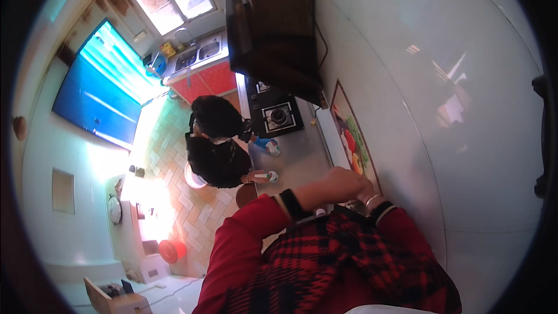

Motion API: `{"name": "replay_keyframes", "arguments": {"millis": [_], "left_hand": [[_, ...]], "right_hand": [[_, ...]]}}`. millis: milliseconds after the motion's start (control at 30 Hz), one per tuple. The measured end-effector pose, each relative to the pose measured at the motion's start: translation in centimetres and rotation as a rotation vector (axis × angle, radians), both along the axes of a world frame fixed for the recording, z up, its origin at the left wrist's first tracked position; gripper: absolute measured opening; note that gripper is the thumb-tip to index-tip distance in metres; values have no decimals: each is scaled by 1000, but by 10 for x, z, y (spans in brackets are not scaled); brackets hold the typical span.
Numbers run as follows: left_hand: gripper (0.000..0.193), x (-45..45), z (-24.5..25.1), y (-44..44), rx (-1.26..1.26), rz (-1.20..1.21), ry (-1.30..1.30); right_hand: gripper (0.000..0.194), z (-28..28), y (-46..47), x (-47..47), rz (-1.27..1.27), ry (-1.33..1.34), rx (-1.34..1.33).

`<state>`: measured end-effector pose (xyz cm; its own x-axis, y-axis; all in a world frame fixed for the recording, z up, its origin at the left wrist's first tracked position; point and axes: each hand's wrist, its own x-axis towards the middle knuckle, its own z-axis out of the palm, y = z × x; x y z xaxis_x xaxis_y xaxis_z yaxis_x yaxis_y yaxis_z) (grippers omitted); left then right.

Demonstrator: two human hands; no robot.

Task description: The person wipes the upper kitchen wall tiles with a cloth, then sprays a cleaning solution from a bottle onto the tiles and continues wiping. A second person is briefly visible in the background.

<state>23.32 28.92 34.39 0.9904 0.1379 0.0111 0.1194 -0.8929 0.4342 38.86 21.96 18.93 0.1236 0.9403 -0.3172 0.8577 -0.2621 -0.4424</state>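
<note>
Close together over the near end of the metal countertop (292,163), by the tiled wall, are my left hand (344,183) and my right hand (368,192); they overlap in this view. Their fingers are mostly hidden, so I cannot tell whether they hold anything. A small white-topped item (321,212) shows just below my sleeve. Further along the counter, a co-worker in black has one hand on a white and green item (273,176) and the other by a blue cloth (261,142) and a second white and green item (273,148).
A black gas hob (279,116) lies beyond the co-worker, under a dark range hood (279,39). The double sink (198,54) stands below the window. A vegetable picture (353,139) hangs on the right wall. A red bucket (172,250) and a stool (246,195) stand on the left.
</note>
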Motion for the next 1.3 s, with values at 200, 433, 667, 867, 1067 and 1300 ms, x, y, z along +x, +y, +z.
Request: {"name": "replay_keyframes", "arguments": {"millis": [200, 433, 667, 867, 1067, 1300], "left_hand": [[21, -144, -29, -5, -51, 488, 303], [27, -224, -59, -61, -235, 897, 423], [47, -220, -86, -76, -495, 1236, 337], [81, -204, -102, -65, -400, 1256, -89], [64, -195, -116, -63, -997, 1153, -129], [42, -193, -109, -60, -1142, 1190, -91]], "right_hand": [[48, 33, 64, -36, 154, 83, 13], [44, 47, 114, -81, 655, 219, -174], [37, 49, 118, -111, 666, 624, -509], [29, 39, 105, -147, 1000, 886, -671], [30, 41, 115, -154, 1099, 836, -603], [31, 27, 111, -151, 1023, 676, -326]]}}
